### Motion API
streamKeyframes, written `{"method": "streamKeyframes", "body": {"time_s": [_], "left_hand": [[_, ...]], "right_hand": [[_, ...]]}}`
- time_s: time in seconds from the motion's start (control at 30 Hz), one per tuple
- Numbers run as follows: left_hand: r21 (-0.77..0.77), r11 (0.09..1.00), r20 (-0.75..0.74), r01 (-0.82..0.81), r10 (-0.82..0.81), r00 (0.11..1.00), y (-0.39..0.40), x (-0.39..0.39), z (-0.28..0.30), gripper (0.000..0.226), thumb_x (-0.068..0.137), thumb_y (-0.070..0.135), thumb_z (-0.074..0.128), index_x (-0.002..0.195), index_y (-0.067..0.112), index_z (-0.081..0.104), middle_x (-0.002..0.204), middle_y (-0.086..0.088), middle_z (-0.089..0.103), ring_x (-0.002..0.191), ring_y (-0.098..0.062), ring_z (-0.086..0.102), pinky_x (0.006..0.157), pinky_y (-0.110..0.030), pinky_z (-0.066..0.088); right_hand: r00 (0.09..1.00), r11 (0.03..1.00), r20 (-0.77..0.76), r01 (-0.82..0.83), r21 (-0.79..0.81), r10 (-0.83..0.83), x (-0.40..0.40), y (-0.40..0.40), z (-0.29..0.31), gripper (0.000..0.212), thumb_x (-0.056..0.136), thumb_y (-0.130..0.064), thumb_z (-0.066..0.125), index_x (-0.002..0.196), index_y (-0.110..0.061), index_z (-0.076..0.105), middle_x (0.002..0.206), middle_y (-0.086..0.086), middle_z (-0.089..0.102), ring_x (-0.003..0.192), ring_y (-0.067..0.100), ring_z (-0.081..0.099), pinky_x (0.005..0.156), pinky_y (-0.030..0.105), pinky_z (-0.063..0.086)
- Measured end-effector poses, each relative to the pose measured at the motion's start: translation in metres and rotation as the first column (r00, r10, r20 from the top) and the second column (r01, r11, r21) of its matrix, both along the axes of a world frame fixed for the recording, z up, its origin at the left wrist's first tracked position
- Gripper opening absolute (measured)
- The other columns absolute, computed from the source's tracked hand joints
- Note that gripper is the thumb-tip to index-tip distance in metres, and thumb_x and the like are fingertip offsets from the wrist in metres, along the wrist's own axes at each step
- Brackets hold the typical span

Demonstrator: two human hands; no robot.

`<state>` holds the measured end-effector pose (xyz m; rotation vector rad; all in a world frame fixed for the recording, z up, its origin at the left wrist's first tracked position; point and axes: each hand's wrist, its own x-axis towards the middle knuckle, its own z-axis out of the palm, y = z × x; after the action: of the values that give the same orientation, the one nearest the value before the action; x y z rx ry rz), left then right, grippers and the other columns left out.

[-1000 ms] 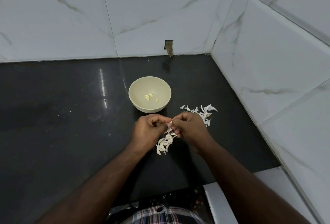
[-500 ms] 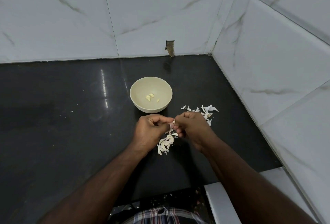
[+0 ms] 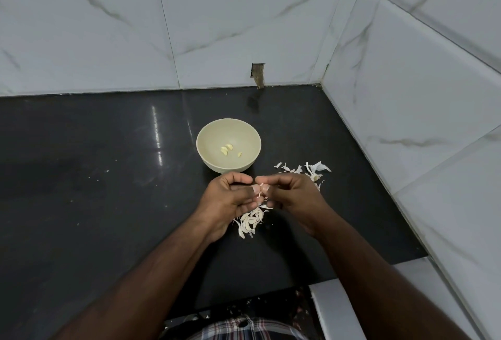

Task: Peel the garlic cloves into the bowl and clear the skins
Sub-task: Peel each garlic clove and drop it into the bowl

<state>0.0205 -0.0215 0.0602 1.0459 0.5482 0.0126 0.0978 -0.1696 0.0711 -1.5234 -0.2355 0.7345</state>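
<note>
Head view: at frame centre a garlic clove is pinched between the fingertips of the left hand and the right hand, above the black worktop. Just above them sits the bowl holding peeled cloves. Skins lie below the hands, more skins to the right.
</note>
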Motion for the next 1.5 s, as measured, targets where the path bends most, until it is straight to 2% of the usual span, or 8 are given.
{"method": "streamKeyframes", "body": {"time_s": [0.1, 0.3, 0.47, 0.77, 0.93, 1.13, 1.37, 1.5], "left_hand": [[0.088, 0.996, -0.005, 0.02, -0.02, 1.0, 0.001, 0.001, 0.0, 0.018, 0.087, 0.003, 0.073, 0.099, 0.005, 0.059, 0.074, -0.011, 0.069, 0.065, -0.017, 0.069, 0.06, -0.023, 0.057], [0.179, 0.982, 0.033, 0.06, -0.067, 0.997, 0.003, 0.003, 0.001, 0.003, 0.089, 0.007, 0.072, 0.09, 0.004, 0.071, 0.074, -0.01, 0.068, 0.065, -0.011, 0.061, 0.058, -0.018, 0.051], [0.179, 0.982, 0.053, 0.055, -0.066, 0.996, 0.007, 0.004, 0.0, 0.011, 0.087, 0.005, 0.074, 0.094, -0.001, 0.071, 0.075, -0.011, 0.069, 0.064, -0.012, 0.059, 0.058, -0.019, 0.049], [0.189, 0.978, 0.057, 0.088, -0.1, 0.993, 0.012, 0.004, 0.0, 0.002, 0.086, 0.007, 0.076, 0.087, 0.005, 0.075, 0.085, -0.022, 0.066, 0.068, -0.014, 0.06, 0.063, -0.02, 0.051], [0.188, 0.977, 0.049, 0.1, -0.111, 0.993, 0.013, 0.004, -0.002, 0.007, 0.087, 0.006, 0.074, 0.09, 0.0, 0.074, 0.082, -0.02, 0.066, 0.068, -0.014, 0.061, 0.064, -0.02, 0.051], [0.167, 0.984, 0.046, 0.058, -0.067, 0.997, 0.012, 0.005, -0.001, 0.008, 0.087, 0.007, 0.074, 0.093, 0.001, 0.074, 0.079, -0.014, 0.072, 0.067, -0.011, 0.062, 0.063, -0.02, 0.051], [0.156, 0.985, 0.045, 0.076, -0.084, 0.995, 0.012, 0.004, 0.001, 0.006, 0.089, 0.009, 0.072, 0.091, 0.005, 0.075, 0.076, -0.011, 0.07, 0.07, -0.011, 0.065, 0.066, -0.021, 0.052], [0.158, 0.984, 0.045, 0.088, -0.096, 0.994, 0.014, 0.003, 0.001, 0.005, 0.089, 0.008, 0.072, 0.089, 0.006, 0.076, 0.08, -0.015, 0.07, 0.072, -0.013, 0.066, 0.066, -0.021, 0.053]], "right_hand": [[0.998, 0.997, -0.052, 0.045, 0.06, -0.042, 0.002, -0.001, 0.002, 0.013, 0.091, 0.001, 0.066, 0.102, 0.0, 0.071, 0.095, 0.021, 0.073, 0.081, 0.021, 0.069, 0.072, 0.028, 0.058], [0.997, 0.999, 0.063, 0.049, -0.002, -0.049, 0.001, 0.001, 0.008, 0.018, 0.085, 0.006, 0.072, 0.101, -0.002, 0.07, 0.075, 0.013, 0.073, 0.065, 0.016, 0.069, 0.061, 0.023, 0.055], [0.995, 0.999, 0.09, 0.041, 0.0, -0.041, -0.002, 0.005, 0.009, 0.022, 0.083, 0.01, 0.072, 0.097, -0.007, 0.073, 0.084, 0.01, 0.075, 0.08, 0.02, 0.073, 0.076, 0.029, 0.061], [0.961, 0.991, 0.267, 0.097, -0.098, -0.068, -0.004, 0.009, 0.009, 0.02, 0.079, 0.007, 0.077, 0.084, -0.012, 0.074, 0.069, 0.002, 0.072, 0.06, 0.009, 0.067, 0.06, 0.02, 0.054], [0.961, 0.992, 0.267, 0.097, -0.086, -0.07, -0.004, 0.009, 0.007, 0.02, 0.081, 0.007, 0.075, 0.081, -0.012, 0.073, 0.067, 0.003, 0.072, 0.059, 0.013, 0.066, 0.062, 0.024, 0.057], [0.973, 0.997, 0.229, 0.044, -0.06, -0.029, -0.004, 0.008, 0.009, 0.023, 0.082, 0.011, 0.072, 0.101, -0.003, 0.073, 0.08, 0.0, 0.075, 0.073, 0.007, 0.071, 0.068, 0.019, 0.056], [0.951, 0.99, 0.306, 0.091, -0.112, -0.053, -0.002, 0.012, 0.011, 0.023, 0.08, 0.008, 0.076, 0.084, -0.015, 0.073, 0.07, -0.005, 0.073, 0.062, 0.003, 0.067, 0.062, 0.017, 0.053], [0.952, 0.99, 0.296, 0.107, -0.093, -0.075, -0.003, 0.012, 0.01, 0.02, 0.078, 0.009, 0.077, 0.082, -0.01, 0.073, 0.066, -0.006, 0.072, 0.059, 0.002, 0.066, 0.059, 0.015, 0.051]]}}
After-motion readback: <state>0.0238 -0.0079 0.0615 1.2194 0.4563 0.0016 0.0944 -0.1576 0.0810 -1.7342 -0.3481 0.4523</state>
